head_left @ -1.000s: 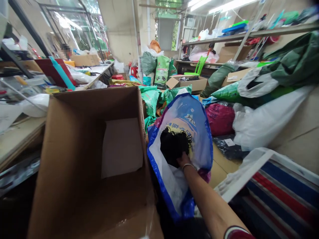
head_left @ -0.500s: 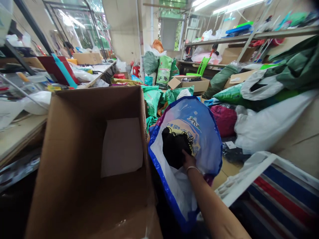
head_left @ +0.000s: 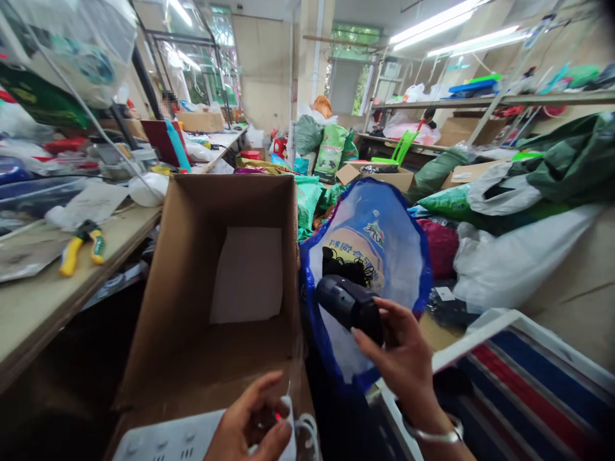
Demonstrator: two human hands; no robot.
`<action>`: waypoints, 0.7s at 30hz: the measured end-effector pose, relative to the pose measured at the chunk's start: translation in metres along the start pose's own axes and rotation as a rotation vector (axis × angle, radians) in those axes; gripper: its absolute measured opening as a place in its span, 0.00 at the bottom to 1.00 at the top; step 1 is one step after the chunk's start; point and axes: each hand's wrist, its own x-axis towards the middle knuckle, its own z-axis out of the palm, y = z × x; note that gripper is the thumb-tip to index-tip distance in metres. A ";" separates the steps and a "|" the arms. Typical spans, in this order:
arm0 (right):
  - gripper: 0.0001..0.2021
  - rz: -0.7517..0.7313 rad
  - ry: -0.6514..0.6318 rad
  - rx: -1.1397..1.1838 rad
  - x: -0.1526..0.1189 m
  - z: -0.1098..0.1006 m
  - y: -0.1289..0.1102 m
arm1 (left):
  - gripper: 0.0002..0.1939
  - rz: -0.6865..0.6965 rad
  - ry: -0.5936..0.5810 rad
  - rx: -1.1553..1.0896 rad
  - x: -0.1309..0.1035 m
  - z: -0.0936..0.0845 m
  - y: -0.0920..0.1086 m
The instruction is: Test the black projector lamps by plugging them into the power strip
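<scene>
My right hand (head_left: 406,349) grips a glossy black cylindrical object (head_left: 348,304) over the mouth of a blue-edged woven sack (head_left: 369,224); its exact kind is unclear. Behind it, a black bundle with thin looped cords (head_left: 353,266) lies inside the sack. At the bottom, my left hand (head_left: 252,419) is beside a white power strip (head_left: 177,442), fingers bent with a gap between thumb and forefinger. A small red light glows between those fingers. The tall cardboard box (head_left: 168,307) stands open left of the sack, with a pale sheet (head_left: 247,275) inside.
Yellow-handled pliers (head_left: 81,246) lie on the left workbench (head_left: 120,237). At right stand a striped, white-framed item (head_left: 538,365) and a large white sack (head_left: 519,256). Further back are green bags (head_left: 331,150), a carton (head_left: 375,174) and a green chair (head_left: 401,150).
My right hand has left the corded black bundle and now holds the glossy black object nearer to me. My left hand and the power strip have come into view. The scene has shifted rightward.
</scene>
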 end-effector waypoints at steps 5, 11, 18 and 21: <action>0.25 -0.559 -0.381 -0.110 -0.033 0.032 -0.056 | 0.58 0.096 -0.051 -0.319 0.004 0.029 0.031; 0.33 -0.674 -0.817 -0.227 -0.070 0.047 -0.052 | 0.40 0.049 0.302 -0.175 -0.007 0.019 0.021; 0.24 -0.457 -0.703 -0.142 -0.048 0.018 -0.055 | 0.23 -0.085 0.387 -0.298 -0.026 0.010 0.006; 0.25 -0.146 -0.612 -0.096 -0.022 0.015 -0.039 | 0.24 -0.082 0.249 -0.340 -0.030 0.009 0.016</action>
